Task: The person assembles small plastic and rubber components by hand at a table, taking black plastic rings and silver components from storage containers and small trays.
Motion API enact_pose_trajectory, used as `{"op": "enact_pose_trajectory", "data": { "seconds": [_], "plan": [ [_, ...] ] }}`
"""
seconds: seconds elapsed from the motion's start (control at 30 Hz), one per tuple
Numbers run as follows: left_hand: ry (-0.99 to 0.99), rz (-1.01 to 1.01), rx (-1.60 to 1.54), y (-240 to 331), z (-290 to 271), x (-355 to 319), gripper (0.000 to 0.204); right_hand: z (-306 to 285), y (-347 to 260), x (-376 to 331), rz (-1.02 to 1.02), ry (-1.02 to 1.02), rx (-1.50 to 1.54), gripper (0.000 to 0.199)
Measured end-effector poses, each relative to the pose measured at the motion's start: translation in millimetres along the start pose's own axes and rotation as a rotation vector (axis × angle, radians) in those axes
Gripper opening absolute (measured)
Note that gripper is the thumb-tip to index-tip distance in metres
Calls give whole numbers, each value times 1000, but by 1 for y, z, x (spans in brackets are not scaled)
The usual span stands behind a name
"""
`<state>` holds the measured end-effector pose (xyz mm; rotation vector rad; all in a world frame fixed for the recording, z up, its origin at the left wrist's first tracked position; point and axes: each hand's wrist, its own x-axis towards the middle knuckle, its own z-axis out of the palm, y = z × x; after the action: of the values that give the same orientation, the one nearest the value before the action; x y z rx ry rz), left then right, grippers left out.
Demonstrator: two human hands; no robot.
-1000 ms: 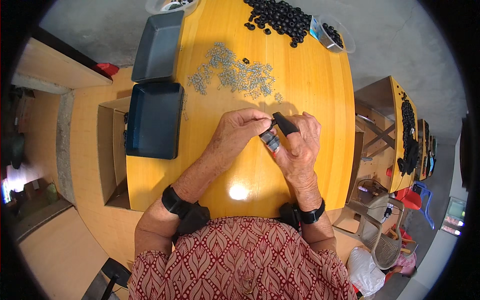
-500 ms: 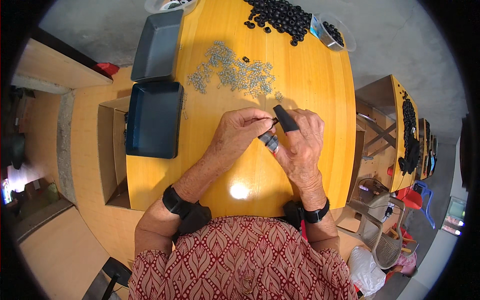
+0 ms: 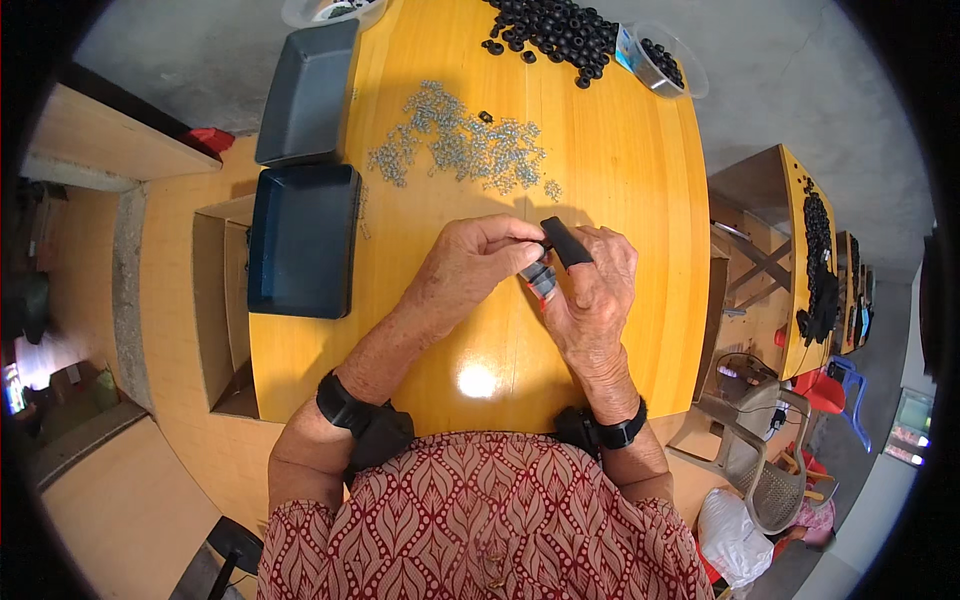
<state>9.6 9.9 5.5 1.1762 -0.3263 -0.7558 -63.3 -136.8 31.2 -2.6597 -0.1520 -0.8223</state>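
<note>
Table: a yellow wooden table with a glossy top; a bright spot of light reflects near its front edge.
Floor: bare grey concrete beyond the far end of the table.
Left side: a lower wooden shelf or bench in pale wood, with an open box-like compartment against the table's side.
Right side: a second wooden table of the same colour, well apart from the first.
Seating: a grey woven plastic chair and a red plastic stool stand near the second table.
Far left: a bright patch, perhaps a doorway; too warped at the rim to tell.
</note>
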Motion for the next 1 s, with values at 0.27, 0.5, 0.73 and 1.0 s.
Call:
{"op": "enact_pose_trajectory", "data": {
  "seconds": [0.27,0.5,0.73,1.0],
  "plan": [
    [51,9,-175,-6,3,0,19,-15,3,6,94,-170,213,38],
    [89,92,-82,-10,13,1,18,-19,18,6,84,-182,263,26],
    [119,141,55,-18,11,0,18,-13,3,5,63,-123,147,34],
    [194,102,78,-16,12,0,18,7,4,-3,43,-13,81,42]
  ]
}}
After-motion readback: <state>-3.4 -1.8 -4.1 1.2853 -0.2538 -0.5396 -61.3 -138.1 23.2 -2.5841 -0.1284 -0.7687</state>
